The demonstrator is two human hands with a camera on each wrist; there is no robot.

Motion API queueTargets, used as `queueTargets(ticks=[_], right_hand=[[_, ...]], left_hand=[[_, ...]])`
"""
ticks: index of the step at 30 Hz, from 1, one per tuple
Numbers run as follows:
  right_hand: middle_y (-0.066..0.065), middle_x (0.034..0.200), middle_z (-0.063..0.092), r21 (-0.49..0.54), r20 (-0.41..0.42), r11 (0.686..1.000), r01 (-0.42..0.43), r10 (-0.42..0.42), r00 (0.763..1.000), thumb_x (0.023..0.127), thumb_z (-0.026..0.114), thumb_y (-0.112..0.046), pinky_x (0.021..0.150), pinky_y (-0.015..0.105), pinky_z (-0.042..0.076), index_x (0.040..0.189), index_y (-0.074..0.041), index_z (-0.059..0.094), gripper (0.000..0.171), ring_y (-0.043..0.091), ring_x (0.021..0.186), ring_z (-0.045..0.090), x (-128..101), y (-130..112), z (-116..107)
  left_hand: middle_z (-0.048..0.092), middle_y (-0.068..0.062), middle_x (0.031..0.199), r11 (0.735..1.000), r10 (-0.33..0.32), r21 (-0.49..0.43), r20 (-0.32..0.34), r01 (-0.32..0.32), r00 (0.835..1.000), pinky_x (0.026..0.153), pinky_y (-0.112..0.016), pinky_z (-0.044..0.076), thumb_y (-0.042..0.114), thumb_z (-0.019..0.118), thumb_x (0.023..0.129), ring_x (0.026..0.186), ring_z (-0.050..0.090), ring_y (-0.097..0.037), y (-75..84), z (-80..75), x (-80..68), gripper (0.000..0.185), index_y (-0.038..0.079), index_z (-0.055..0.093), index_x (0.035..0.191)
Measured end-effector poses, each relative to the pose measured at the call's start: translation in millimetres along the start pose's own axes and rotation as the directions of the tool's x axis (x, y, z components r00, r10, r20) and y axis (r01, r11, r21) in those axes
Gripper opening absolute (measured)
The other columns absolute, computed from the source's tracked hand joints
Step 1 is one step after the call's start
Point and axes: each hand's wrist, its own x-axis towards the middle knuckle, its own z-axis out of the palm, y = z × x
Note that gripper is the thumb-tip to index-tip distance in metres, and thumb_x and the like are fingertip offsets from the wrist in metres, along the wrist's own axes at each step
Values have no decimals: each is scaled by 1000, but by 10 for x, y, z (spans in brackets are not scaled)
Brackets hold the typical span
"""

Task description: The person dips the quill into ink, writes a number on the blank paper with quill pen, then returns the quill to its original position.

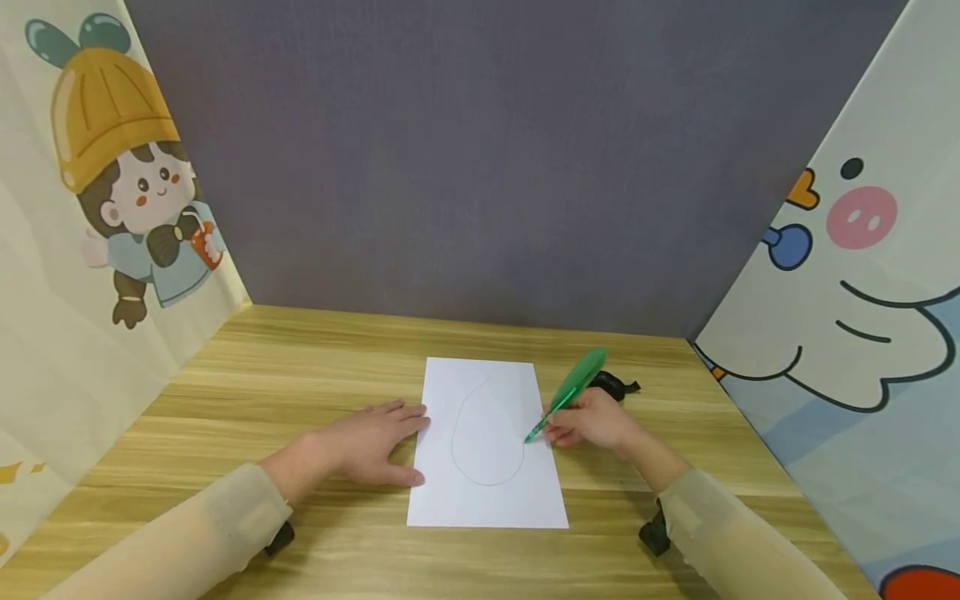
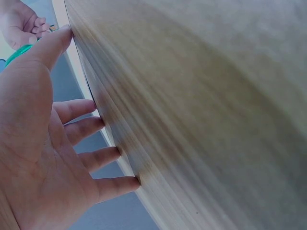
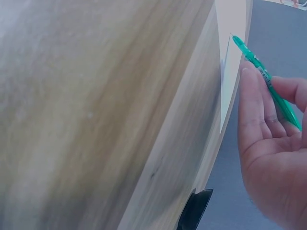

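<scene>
Head pic bright; L/R wrist pics hazy, tabletop (image 2: 216,96) blurry.

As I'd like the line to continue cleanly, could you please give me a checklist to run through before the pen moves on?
1. Pen held in the right hand: ok, pinched.
2. Pen tip at the line's right-hand end: ok.
3. Paper flat on the table: ok.
4. Left hand at the paper's left edge: ok, fingers spread.
5. Left hand pressing firmly enough: cannot tell.
6. Drawn outline closed: not ok, open at upper right.
</scene>
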Motion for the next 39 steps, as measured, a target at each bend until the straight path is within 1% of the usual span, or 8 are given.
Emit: queueTargets(ticks=[7, 13, 21, 28, 35, 39], right_hand=[[23, 105, 83, 10, -24, 1000, -1, 2, 1000, 104, 69, -8, 86, 39, 70, 121, 14, 74, 28, 26, 95, 83, 43, 21, 14], [20, 104, 83, 9, -58, 1000, -7, 7, 998, 104, 69, -9, 86, 39, 70, 123, 12, 75, 29, 24, 94, 83, 80, 47, 13], [20, 105, 83, 21, -77, 1000, -3, 4, 997, 104, 69, -8, 86, 38, 70, 126, 13, 73, 31, 25, 95, 82, 114, 41, 36], [21, 106, 83, 38, -106, 999, -15, 19, 994, 106, 68, -8, 88, 37, 70, 125, 12, 74, 29, 25, 96, 82, 132, 25, 88], [26, 109, 81, 39, -129, 999, -4, 9, 992, 106, 68, -9, 90, 41, 70, 123, 12, 74, 28, 29, 98, 82, 140, -25, 136], [25, 108, 81, 48, -142, 999, -2, 9, 990, 107, 68, -8, 90, 42, 70, 123, 13, 74, 27, 29, 97, 82, 164, -29, 150]], left_hand=[[37, -13, 178, 1000, -1, 2, 5, 1, 1000, 129, -72, 33, 68, 70, 99, 165, 31, -50, 9, -9, -5, 96, 6, 44, 167], [38, -13, 178, 1000, 2, 3, 0, -2, 1000, 129, -73, 34, 67, 71, 99, 164, 32, -50, 8, -9, -4, 96, 6, 45, 167], [37, -12, 178, 1000, -6, 0, 5, 6, 1000, 129, -72, 33, 68, 71, 98, 164, 31, -50, 19, -14, -7, 96, 6, 44, 167], [37, -12, 179, 1000, -9, -10, 11, 9, 1000, 130, -72, 33, 67, 71, 99, 165, 31, -49, 13, -14, -9, 96, 6, 44, 168], [37, -12, 178, 1000, -9, -4, 8, 9, 1000, 129, -74, 33, 67, 71, 98, 164, 31, -50, 14, -14, -7, 96, 6, 45, 167], [38, -12, 178, 1000, -12, -7, 5, 12, 1000, 128, -74, 33, 67, 72, 98, 164, 31, -50, 21, -17, -10, 95, 6, 45, 167]])
